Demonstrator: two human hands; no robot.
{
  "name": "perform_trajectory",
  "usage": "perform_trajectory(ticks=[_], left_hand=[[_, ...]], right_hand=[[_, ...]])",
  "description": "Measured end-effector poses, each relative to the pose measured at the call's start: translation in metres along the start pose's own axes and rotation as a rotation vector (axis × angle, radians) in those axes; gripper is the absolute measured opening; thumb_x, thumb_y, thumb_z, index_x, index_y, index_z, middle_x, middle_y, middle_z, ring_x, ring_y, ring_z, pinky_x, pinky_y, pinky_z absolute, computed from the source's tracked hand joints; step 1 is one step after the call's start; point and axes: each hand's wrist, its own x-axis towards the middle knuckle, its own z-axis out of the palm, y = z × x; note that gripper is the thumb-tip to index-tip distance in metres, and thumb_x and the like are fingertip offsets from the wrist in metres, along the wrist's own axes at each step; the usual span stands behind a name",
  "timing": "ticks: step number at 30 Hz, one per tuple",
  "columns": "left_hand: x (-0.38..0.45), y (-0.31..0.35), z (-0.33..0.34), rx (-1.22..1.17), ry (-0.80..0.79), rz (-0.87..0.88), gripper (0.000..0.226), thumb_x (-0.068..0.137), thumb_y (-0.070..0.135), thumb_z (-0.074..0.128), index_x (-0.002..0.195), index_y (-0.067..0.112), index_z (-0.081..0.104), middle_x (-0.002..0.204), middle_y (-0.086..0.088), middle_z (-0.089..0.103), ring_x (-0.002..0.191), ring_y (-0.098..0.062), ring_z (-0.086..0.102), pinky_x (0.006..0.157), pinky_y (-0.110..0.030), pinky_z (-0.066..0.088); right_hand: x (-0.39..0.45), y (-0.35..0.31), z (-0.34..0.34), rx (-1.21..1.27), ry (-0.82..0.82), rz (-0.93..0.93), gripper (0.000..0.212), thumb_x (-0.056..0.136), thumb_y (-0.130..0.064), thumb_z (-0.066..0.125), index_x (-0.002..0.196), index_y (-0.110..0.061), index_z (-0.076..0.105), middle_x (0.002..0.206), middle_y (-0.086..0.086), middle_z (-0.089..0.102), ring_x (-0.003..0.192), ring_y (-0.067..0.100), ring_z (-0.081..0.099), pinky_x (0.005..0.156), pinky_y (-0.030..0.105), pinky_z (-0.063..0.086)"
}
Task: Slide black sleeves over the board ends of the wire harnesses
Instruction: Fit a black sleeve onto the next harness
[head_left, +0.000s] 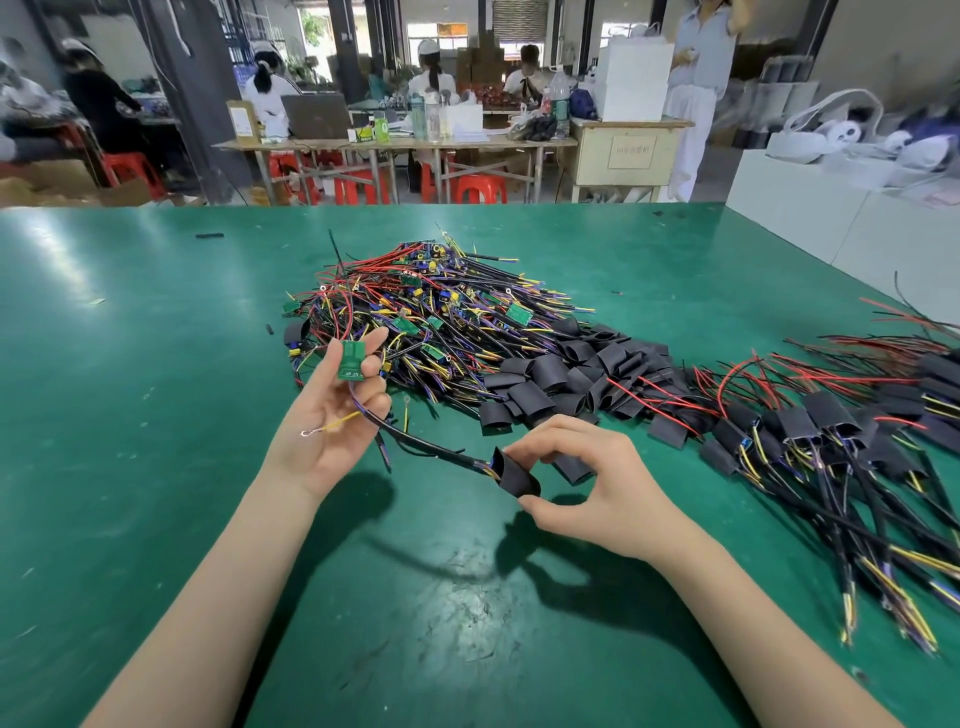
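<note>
1. Fingers of your left hand (332, 415) curl around a small green circuit board (351, 359), pinching it upright between thumb and fingertips above the green table (156, 415).
2. Wires from that board run down through your left palm; a yellow lead with a ring terminal (310, 432) sticks out to the left.
3. The harness's black cable (426, 446) crosses from your left hand to your right hand (587, 483).
4. Your right thumb and fingers pinch a black sleeve (517, 475), which sits over the far end of that cable, coloured wires showing at its mouth.
5. Behind your hands lies a heap of unsleeved harnesses (441, 306) with green boards among red, yellow and purple wires.
6. Just right of that heap, touching it, is a pile of loose black sleeves (571, 374).
7. Further right lie the sleeved harnesses (831, 441), their cables fanning toward you.
8. Other people sit at a table (395, 145) in the background.
</note>
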Motion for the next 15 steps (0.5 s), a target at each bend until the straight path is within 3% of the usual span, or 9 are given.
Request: perform_trajectory(ticks=[3,5,8,10,15], left_hand=[[-0.003,0.0,-0.001,-0.014,-0.085,-0.011,0.042,0.094,0.038,0.044,0.109,0.013,0.075,0.072,0.01,0.054,0.06,-0.007,0.023,0.054,-0.013,0.034],[-0.007,0.002,-0.001,-0.086,-0.198,-0.02,0.037,0.093,0.033,0.055,0.114,0.007,0.071,0.074,0.006,0.056,0.061,-0.008,0.026,0.056,-0.016,0.036],[-0.011,0.003,0.005,-0.343,-0.395,-0.106,0.037,0.096,0.014,0.057,0.121,-0.013,0.056,0.083,-0.018,0.058,0.067,-0.018,0.03,0.064,-0.031,0.032],[-0.012,0.005,0.009,-0.321,-0.4,-0.097,0.036,0.097,0.007,0.055,0.122,-0.019,0.051,0.087,-0.026,0.056,0.069,-0.022,0.03,0.066,-0.034,0.026],[-0.008,0.002,0.009,-0.268,-0.433,-0.099,0.033,0.094,0.015,0.061,0.115,-0.01,0.06,0.083,-0.015,0.058,0.065,-0.016,0.033,0.064,-0.029,0.035]], right_hand=[[0.0,-0.001,0.0,0.01,-0.002,0.013,0.036,0.067,-0.002,0.077,0.099,-0.017,0.072,0.093,-0.003,0.066,0.087,0.017,0.061,0.078,0.035,0.049],[0.0,-0.001,0.001,0.013,0.005,0.02,0.036,0.067,-0.001,0.077,0.098,-0.017,0.073,0.092,-0.003,0.067,0.086,0.017,0.062,0.077,0.035,0.049],[-0.001,-0.002,0.001,0.015,0.01,0.023,0.035,0.067,-0.002,0.077,0.098,-0.018,0.073,0.09,-0.005,0.067,0.084,0.015,0.063,0.075,0.034,0.049],[-0.001,-0.003,0.002,0.01,0.014,0.014,0.035,0.066,-0.002,0.077,0.097,-0.019,0.073,0.088,-0.006,0.066,0.083,0.014,0.063,0.073,0.034,0.049],[-0.001,-0.001,0.003,-0.04,0.017,-0.008,0.035,0.065,-0.006,0.077,0.097,-0.021,0.072,0.088,-0.008,0.065,0.081,0.011,0.061,0.07,0.018,0.043]])
